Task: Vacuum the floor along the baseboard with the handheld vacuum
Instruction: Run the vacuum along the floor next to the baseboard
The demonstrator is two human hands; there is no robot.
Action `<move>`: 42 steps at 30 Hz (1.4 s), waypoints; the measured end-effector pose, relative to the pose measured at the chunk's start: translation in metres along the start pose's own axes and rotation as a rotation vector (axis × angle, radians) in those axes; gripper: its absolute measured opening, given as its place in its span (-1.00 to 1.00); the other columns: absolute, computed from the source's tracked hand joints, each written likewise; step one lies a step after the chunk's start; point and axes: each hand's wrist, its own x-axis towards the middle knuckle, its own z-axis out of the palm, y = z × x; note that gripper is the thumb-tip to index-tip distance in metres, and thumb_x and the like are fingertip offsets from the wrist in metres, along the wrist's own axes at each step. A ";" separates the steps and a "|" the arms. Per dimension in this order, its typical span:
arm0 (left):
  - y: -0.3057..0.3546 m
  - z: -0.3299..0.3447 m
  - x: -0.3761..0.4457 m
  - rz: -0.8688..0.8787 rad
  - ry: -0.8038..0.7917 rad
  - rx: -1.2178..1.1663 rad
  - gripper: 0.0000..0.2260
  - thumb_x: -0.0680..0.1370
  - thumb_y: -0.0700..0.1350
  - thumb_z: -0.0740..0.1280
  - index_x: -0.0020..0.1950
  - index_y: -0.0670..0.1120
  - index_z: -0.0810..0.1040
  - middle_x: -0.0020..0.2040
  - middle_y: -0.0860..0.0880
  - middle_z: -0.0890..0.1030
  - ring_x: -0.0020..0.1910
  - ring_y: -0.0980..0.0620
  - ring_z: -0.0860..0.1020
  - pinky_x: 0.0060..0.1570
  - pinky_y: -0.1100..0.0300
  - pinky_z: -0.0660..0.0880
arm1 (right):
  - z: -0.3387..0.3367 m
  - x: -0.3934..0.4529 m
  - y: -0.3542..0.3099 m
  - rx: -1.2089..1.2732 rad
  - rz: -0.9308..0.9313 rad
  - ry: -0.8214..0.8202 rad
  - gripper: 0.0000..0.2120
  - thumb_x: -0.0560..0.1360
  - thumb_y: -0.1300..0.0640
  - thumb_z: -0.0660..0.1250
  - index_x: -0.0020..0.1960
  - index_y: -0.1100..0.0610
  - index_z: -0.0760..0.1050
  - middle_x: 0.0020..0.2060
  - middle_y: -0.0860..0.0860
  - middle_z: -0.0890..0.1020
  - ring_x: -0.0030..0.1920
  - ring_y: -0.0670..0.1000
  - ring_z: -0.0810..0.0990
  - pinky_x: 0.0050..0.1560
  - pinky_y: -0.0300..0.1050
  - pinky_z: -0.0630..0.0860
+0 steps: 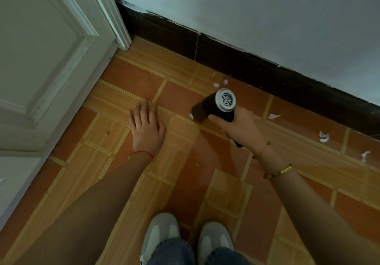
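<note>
Right hand [240, 127] grips the vacuum [216, 106] by its handle, nozzle angled down at the floor [185, 182], touching or just above a white scrap [191, 116]; vented rear end faces up. Left hand [147, 127] lies flat with fingers straight on the tile, probably as a brace while crouching. More scraps [220, 83] lie near the baseboard [246, 67]. Judgement: sweep along that edge is partly done.

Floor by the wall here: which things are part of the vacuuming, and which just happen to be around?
Part of the job:
handheld vacuum, gripped by the right hand
white scraps on the floor
dark baseboard

Just around:
left hand, flat on the tiles
white door
white shoes
</note>
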 end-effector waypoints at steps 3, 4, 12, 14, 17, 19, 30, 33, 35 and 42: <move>0.001 -0.001 0.000 -0.003 -0.013 0.002 -0.52 0.66 0.00 0.11 0.55 -0.15 0.27 0.55 -0.21 0.28 0.57 -0.23 0.17 0.55 -0.26 0.03 | 0.004 -0.004 -0.002 -0.008 -0.021 0.073 -0.58 0.49 -0.01 0.42 0.27 0.14 0.47 -0.06 -0.05 0.64 -0.10 -0.12 0.57 -0.14 -0.38 0.38; 0.001 -0.001 0.001 -0.005 -0.016 -0.002 -0.52 0.66 0.00 0.10 0.55 -0.15 0.26 0.55 -0.21 0.28 0.57 -0.23 0.17 0.55 -0.27 0.04 | 0.004 -0.004 -0.003 -0.019 -0.024 0.111 -0.55 0.49 0.00 0.42 0.30 0.14 0.45 0.07 0.00 0.64 0.04 -0.06 0.59 -0.07 -0.36 0.39; 0.016 -0.008 -0.006 -0.008 -0.025 -0.100 -0.49 0.63 -0.01 -0.05 0.56 -0.12 0.23 0.54 -0.20 0.26 0.58 -0.21 0.13 0.55 -0.29 -0.04 | 0.018 -0.007 0.000 -0.089 -0.039 0.046 -0.60 0.49 -0.06 0.40 0.23 0.13 0.50 -0.14 -0.09 0.61 -0.21 -0.20 0.49 -0.27 -0.43 0.32; 0.020 -0.007 -0.007 0.043 -0.040 -0.079 -0.51 0.63 -0.03 -0.02 0.56 -0.10 0.23 0.55 -0.19 0.26 0.57 -0.22 0.15 0.54 -0.31 -0.01 | 0.016 -0.007 0.001 -0.059 -0.037 0.120 -0.57 0.48 -0.05 0.42 0.27 0.13 0.49 0.03 -0.01 0.65 -0.02 -0.10 0.57 -0.10 -0.36 0.42; 0.027 -0.003 -0.005 0.105 -0.057 -0.057 -0.53 0.64 -0.05 0.04 0.56 -0.10 0.24 0.55 -0.18 0.27 0.57 -0.20 0.17 0.52 -0.33 0.04 | 0.013 -0.009 0.001 0.050 -0.018 0.170 -0.56 0.48 -0.01 0.43 0.30 0.11 0.46 0.04 -0.06 0.61 0.05 -0.09 0.56 -0.03 -0.31 0.43; 0.032 -0.001 -0.005 0.107 -0.065 -0.062 -0.53 0.64 -0.03 0.03 0.55 -0.10 0.24 0.55 -0.18 0.26 0.58 -0.20 0.15 0.52 -0.35 0.02 | 0.012 -0.008 0.001 0.082 0.001 0.159 -0.58 0.48 -0.03 0.42 0.28 0.08 0.46 -0.07 -0.10 0.58 -0.08 -0.11 0.56 -0.13 -0.31 0.42; 0.031 0.002 -0.008 0.113 -0.043 -0.088 -0.53 0.67 0.00 0.00 0.58 -0.08 0.21 0.57 -0.16 0.25 0.60 -0.16 0.12 0.53 -0.33 -0.03 | 0.013 -0.006 0.002 -0.070 -0.033 0.135 -0.57 0.49 -0.04 0.41 0.29 0.13 0.48 0.07 -0.02 0.64 0.04 -0.10 0.57 -0.16 -0.46 0.37; 0.031 0.001 -0.008 0.111 -0.053 -0.086 -0.52 0.67 0.02 -0.01 0.58 -0.09 0.22 0.57 -0.16 0.24 0.59 -0.17 0.13 0.53 -0.34 -0.01 | 0.011 -0.002 0.002 -0.090 -0.063 0.061 -0.54 0.49 -0.04 0.41 0.31 0.12 0.46 0.08 -0.02 0.62 0.07 -0.09 0.57 -0.17 -0.54 0.36; 0.031 0.001 -0.008 0.114 -0.060 -0.066 -0.51 0.66 0.02 -0.02 0.58 -0.08 0.21 0.57 -0.16 0.23 0.59 -0.17 0.13 0.53 -0.33 -0.02 | 0.011 0.001 0.003 -0.078 -0.048 0.110 -0.50 0.48 -0.04 0.42 0.34 0.12 0.43 0.13 -0.01 0.62 0.13 -0.05 0.58 -0.09 -0.51 0.36; 0.030 0.003 -0.008 0.104 -0.053 -0.049 -0.52 0.66 -0.01 0.05 0.58 -0.07 0.21 0.58 -0.14 0.23 0.59 -0.15 0.14 0.54 -0.30 -0.05 | 0.004 0.007 0.013 -0.055 -0.022 0.325 -0.41 0.47 -0.03 0.43 0.41 0.17 0.35 0.21 0.04 0.61 0.18 -0.01 0.58 0.04 -0.38 0.40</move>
